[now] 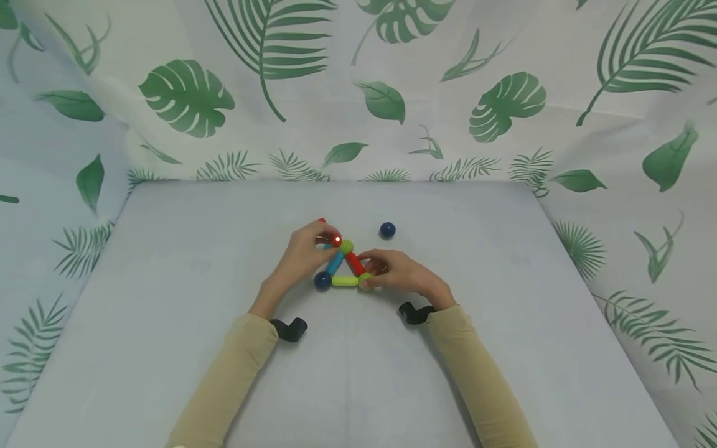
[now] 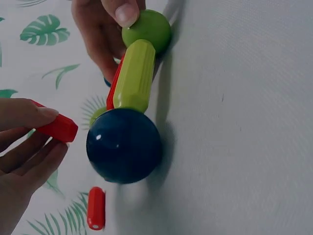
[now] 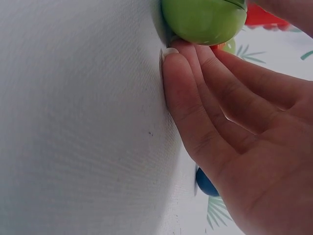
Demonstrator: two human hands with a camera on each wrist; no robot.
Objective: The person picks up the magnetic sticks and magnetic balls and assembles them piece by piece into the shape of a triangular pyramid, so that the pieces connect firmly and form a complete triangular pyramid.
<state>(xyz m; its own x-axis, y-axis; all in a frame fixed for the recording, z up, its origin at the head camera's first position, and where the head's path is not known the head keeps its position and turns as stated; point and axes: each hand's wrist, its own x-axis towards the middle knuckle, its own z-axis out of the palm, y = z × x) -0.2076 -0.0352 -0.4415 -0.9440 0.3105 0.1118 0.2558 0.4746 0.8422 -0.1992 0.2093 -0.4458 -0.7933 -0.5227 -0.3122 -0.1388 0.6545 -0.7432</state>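
Note:
A triangle of magnetic rods and balls lies on the table. Its corners are a dark blue ball [image 1: 323,280], a far green ball [image 1: 346,247] and a near-right green ball [image 1: 366,282]. Blue [image 1: 335,264], red [image 1: 355,264] and yellow-green [image 2: 134,76] rods join them. My left hand [image 1: 302,254] pinches a red rod [image 2: 61,128] between thumb and fingers, its end close beside the far green ball. At the near-right corner, my right hand [image 1: 400,272] grips the green ball [image 3: 205,22], thumb on one side and fingers on the other.
A loose dark blue ball [image 1: 388,230] lies beyond my right hand. Another red rod [image 2: 96,208] rests behind my left hand, mostly hidden in the head view. Black wrist-mounted pieces [image 1: 290,330] jut out by both sleeves. A leaf-patterned cloth [image 1: 342,124] rises behind the table.

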